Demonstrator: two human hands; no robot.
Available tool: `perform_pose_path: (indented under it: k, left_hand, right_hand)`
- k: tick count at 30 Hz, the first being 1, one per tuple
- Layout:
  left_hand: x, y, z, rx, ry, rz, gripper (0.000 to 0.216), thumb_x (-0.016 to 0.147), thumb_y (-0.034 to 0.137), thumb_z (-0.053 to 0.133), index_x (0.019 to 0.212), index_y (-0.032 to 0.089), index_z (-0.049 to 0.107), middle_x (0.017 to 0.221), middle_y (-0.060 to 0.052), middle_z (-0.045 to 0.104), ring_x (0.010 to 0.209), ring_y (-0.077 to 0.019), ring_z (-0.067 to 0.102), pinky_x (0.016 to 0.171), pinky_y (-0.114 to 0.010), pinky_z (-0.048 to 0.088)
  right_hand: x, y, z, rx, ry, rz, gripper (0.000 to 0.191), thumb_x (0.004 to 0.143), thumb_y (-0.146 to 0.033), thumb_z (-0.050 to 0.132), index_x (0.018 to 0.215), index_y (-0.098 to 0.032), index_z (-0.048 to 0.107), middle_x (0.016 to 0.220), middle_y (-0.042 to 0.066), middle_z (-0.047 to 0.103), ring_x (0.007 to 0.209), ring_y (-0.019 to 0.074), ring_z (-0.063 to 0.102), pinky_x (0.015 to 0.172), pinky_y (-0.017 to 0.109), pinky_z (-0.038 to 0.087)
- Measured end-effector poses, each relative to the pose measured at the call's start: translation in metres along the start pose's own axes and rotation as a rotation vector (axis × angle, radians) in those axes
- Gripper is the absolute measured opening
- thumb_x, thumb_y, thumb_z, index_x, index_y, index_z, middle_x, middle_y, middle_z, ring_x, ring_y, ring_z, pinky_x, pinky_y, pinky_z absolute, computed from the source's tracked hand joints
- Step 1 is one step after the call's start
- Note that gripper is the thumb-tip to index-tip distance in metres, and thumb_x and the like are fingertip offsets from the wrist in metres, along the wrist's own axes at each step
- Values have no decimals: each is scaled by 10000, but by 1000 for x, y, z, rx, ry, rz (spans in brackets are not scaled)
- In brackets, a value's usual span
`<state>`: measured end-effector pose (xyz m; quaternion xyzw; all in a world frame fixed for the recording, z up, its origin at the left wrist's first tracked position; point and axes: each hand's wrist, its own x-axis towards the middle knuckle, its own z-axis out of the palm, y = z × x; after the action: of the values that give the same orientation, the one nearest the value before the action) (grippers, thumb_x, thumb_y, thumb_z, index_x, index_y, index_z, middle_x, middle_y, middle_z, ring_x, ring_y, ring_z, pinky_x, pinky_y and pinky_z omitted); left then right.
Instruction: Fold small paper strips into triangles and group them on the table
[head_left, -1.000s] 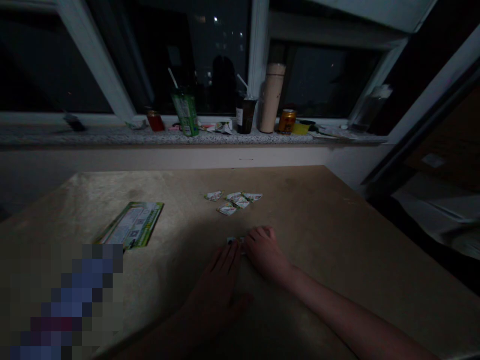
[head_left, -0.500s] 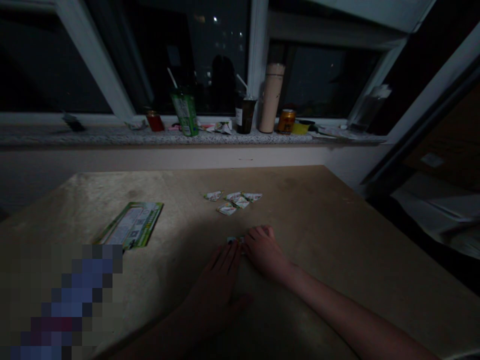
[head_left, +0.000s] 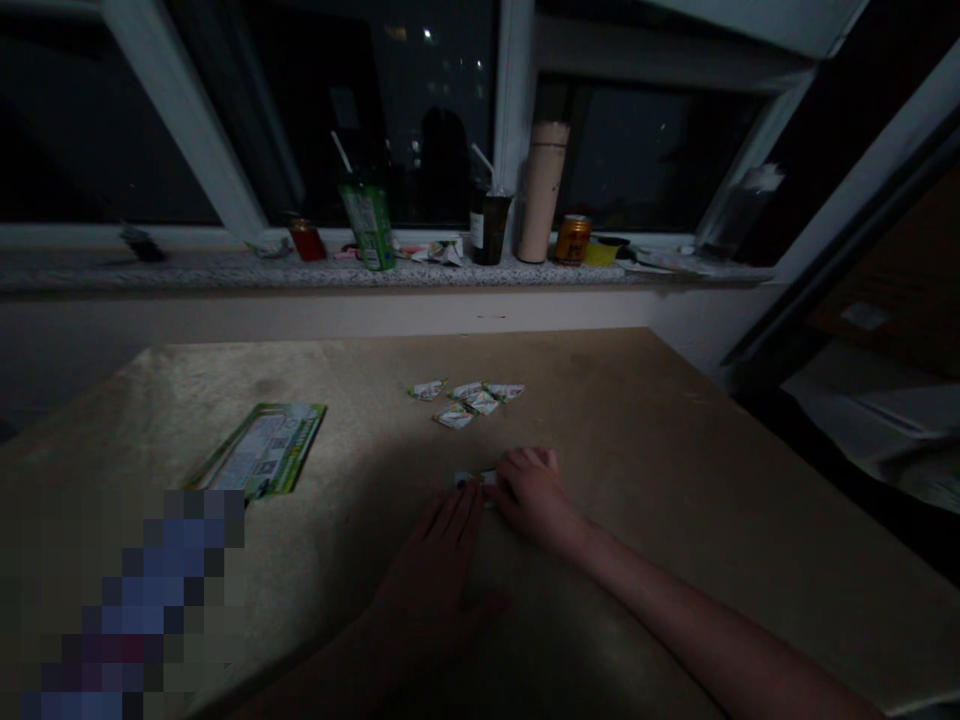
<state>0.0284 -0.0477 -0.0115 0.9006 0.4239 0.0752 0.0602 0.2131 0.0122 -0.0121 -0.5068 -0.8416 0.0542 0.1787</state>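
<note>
My left hand [head_left: 439, 560] lies flat on the tan table [head_left: 675, 470], fingers stretched forward and pressing on a small folded paper piece [head_left: 474, 480]. My right hand [head_left: 534, 493] sits just right of it, fingers curled down onto the same paper piece. Most of that paper is hidden under the fingertips. A little farther out lies a cluster of several small folded paper triangles [head_left: 469, 399], apart from both hands.
A green and white leaflet [head_left: 262, 450] lies on the table's left side. The stone windowsill [head_left: 150, 270] behind carries a green drink carton [head_left: 369, 225], a dark cup with straw [head_left: 489, 225], a tall beige flask [head_left: 541, 193], two cans and scraps. The table's right edge drops off to a dark floor.
My right hand has shifted slightly to the right, baring a bit more of the paper piece. My left hand stays pressed flat.
</note>
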Motion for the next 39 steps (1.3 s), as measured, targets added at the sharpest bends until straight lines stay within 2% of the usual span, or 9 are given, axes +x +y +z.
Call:
perform_pose_path:
  k: [2, 5, 10, 14, 21, 23, 27, 30, 39]
  left_hand:
    - [0, 0, 0, 4, 12, 3, 864, 832, 617, 463, 1468, 106, 178, 1511, -156, 222, 1382, -306, 204, 1109, -464, 221]
    - [-1, -1, 0, 14, 9, 0, 877, 828, 619, 466, 1468, 97, 172, 1507, -166, 230, 1374, -310, 229, 1104, -460, 231]
    - [0, -2, 0, 9, 23, -10, 871, 813, 627, 489, 1469, 134, 197, 1513, -147, 226, 1368, -312, 245, 1100, -452, 241]
    - [3, 0, -3, 18, 8, -21, 810, 801, 623, 516, 1453, 216, 262, 1509, -122, 254, 1355, -327, 268, 1077, -479, 262]
    - [7, 0, -6, 2, 21, -29, 802, 784, 598, 559, 1441, 224, 293, 1480, -123, 321, 1329, -328, 318, 1055, -487, 292]
    - [8, -1, -7, -5, 17, -27, 790, 787, 592, 561, 1440, 234, 297, 1476, -117, 329, 1329, -325, 317, 1051, -481, 301]
    - [9, -3, -8, 1, 4, -20, 769, 794, 588, 557, 1439, 258, 301, 1478, -123, 316, 1324, -340, 314, 1036, -502, 311]
    - [10, -2, -9, 1, 5, -20, 752, 790, 591, 560, 1434, 299, 305, 1468, -106, 332, 1313, -346, 322, 1026, -513, 318]
    - [9, -4, -6, 34, 32, 5, 745, 805, 603, 535, 1440, 297, 292, 1450, -104, 352, 1319, -346, 303, 1067, -550, 225]
  right_hand:
    - [2, 8, -5, 96, -39, 9, 214, 877, -310, 559, 725, -165, 602, 802, 23, 612, 869, 175, 509, 804, 336, 253]
    - [4, 22, -14, 247, -128, 46, 95, 795, -233, 651, 717, -181, 640, 780, -11, 626, 852, 156, 529, 793, 323, 240]
    - [7, 37, -22, 328, -232, 26, 61, 775, -192, 654, 727, -201, 689, 785, -22, 656, 874, 153, 551, 825, 332, 232]
    - [8, 36, -22, 321, -244, 23, 76, 773, -210, 656, 706, -198, 691, 757, -32, 663, 861, 151, 556, 830, 331, 236]
    - [10, 32, -23, 318, -266, 34, 55, 746, -183, 675, 691, -184, 683, 735, -35, 653, 860, 150, 549, 835, 326, 234]
    - [9, 33, -22, 312, -250, 46, 20, 734, -200, 691, 731, -184, 680, 713, -41, 620, 820, 143, 540, 815, 313, 250]
    - [6, 35, -21, 347, -190, 30, 158, 757, -240, 691, 914, -231, 680, 705, -51, 564, 791, 139, 525, 809, 304, 273]
    - [6, 36, -20, 361, -207, 12, 103, 792, -237, 658, 888, -244, 694, 683, -49, 554, 796, 145, 524, 810, 308, 273]
    - [11, 33, -18, 391, -218, 88, 123, 738, -255, 710, 856, -224, 704, 625, -62, 523, 740, 133, 512, 795, 306, 266]
